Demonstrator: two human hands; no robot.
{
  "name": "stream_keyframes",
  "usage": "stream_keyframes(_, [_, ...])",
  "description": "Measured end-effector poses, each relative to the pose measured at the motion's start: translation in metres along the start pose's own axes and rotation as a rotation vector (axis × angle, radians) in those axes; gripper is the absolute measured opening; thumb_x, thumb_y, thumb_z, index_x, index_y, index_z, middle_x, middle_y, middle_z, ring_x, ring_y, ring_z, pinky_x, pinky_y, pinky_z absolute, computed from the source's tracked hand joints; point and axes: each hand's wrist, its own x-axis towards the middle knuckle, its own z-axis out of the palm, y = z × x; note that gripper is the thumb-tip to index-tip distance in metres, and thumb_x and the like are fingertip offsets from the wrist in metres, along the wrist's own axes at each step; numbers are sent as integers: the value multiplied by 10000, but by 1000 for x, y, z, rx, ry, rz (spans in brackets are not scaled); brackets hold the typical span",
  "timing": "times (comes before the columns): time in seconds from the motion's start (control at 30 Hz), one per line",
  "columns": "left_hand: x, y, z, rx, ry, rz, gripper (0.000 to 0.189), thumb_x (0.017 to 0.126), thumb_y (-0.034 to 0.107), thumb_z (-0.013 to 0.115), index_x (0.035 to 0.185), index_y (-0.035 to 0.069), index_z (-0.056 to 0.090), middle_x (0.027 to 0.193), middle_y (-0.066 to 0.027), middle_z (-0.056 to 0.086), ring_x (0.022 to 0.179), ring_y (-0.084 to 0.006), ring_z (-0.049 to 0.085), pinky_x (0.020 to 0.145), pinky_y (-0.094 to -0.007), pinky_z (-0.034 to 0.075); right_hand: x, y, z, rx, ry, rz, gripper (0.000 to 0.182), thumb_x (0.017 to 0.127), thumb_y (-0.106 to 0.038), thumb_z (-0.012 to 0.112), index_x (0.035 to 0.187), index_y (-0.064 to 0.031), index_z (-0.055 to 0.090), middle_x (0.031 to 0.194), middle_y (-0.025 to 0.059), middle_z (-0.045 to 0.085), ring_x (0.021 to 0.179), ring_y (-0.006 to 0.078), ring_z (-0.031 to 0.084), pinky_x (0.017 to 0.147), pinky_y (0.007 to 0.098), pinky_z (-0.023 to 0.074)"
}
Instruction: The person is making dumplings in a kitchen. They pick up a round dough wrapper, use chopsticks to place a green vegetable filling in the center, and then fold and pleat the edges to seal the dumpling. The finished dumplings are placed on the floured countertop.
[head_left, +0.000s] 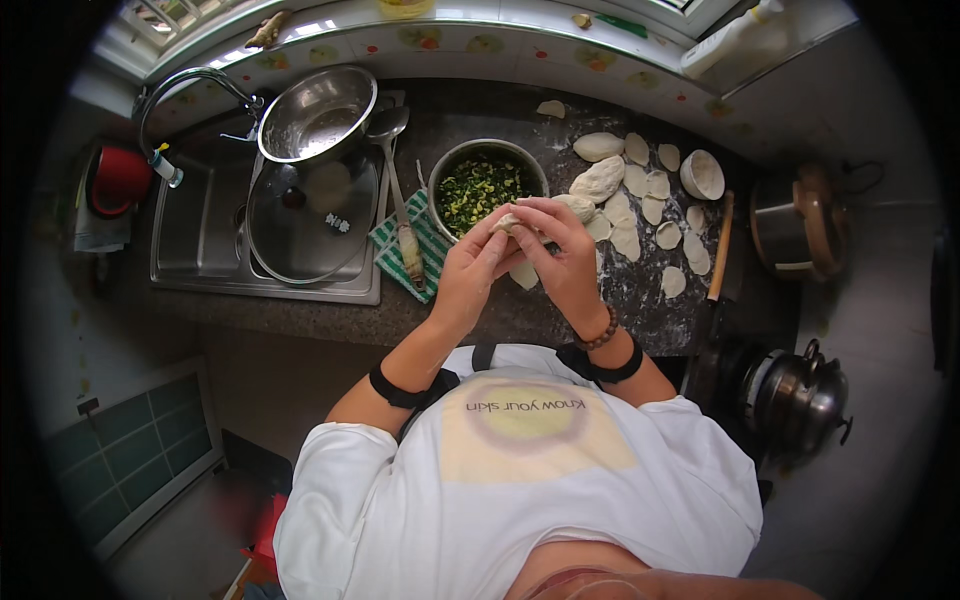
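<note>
Between my two hands is a small folded dough dumpling (507, 223), its edge pinched by thumbs and fingers. My left hand (471, 262) grips it from one side and my right hand (559, 236) from the other; most of the dumpling is hidden by the fingers. Just beyond them stands a steel bowl (541, 174) of chopped green and yellow filling (480, 191). To the right, flat round dough wrappers (625, 241) and thicker dough lumps (598, 180) lie on the floured dark countertop (637, 296). One wrapper (524, 276) lies partly under my right hand.
A rolling pin (721, 247) and a small white bowl (703, 175) sit at the right. Leftward are a metal ladle (397, 172) on a striped cloth (416, 240), a glass lid (307, 225) over the sink (199, 225), and a steel basin (319, 112). A steel pot (802, 409) stands lower right.
</note>
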Motion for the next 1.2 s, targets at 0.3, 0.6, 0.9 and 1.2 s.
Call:
stream_keyframes(0.3, [-2, 0, -1, 95, -11, 16, 447, 965, 116, 481, 1383, 7, 366, 1237, -108, 528, 1103, -183, 562, 955, -330, 480, 12, 12, -8, -259, -19, -338, 161, 737, -62, 715, 897, -81, 715, 928, 52, 665, 866, 219, 619, 765, 323, 471])
stream_keyframes(0.6, [1, -11, 1, -79, -49, 13, 420, 970, 151, 486, 1357, 14, 397, 1217, -107, 539, 1076, -176, 574, 920, -323, 493, 7, 18, -1, -164, 55, -226, 141, 744, -76, 714, 885, -64, 718, 895, 51, 672, 866, 210, 603, 783, 315, 454])
stream_keyframes(0.9, [2, -6, -10, 137, -39, 47, 397, 977, 115, 451, 1352, -1, 393, 1203, -106, 539, 1084, -177, 564, 919, -322, 503, 18, 12, -8, -140, -219, -242, 223, 779, -98, 690, 1002, -98, 713, 1056, 37, 673, 1103, 226, 557, 1030, 458, 306])
stream_keyframes(1.2, [0, 3, -7, 160, -105, -7, 330, 966, 84, 436, 1281, -10, 452, 1198, -104, 540, 1084, -175, 560, 924, -333, 498, 17, 31, -6, -166, -227, -323, 131, 783, -123, 697, 907, -110, 736, 1012, -8, 695, 1168, 219, 533, 1096, 485, 210])
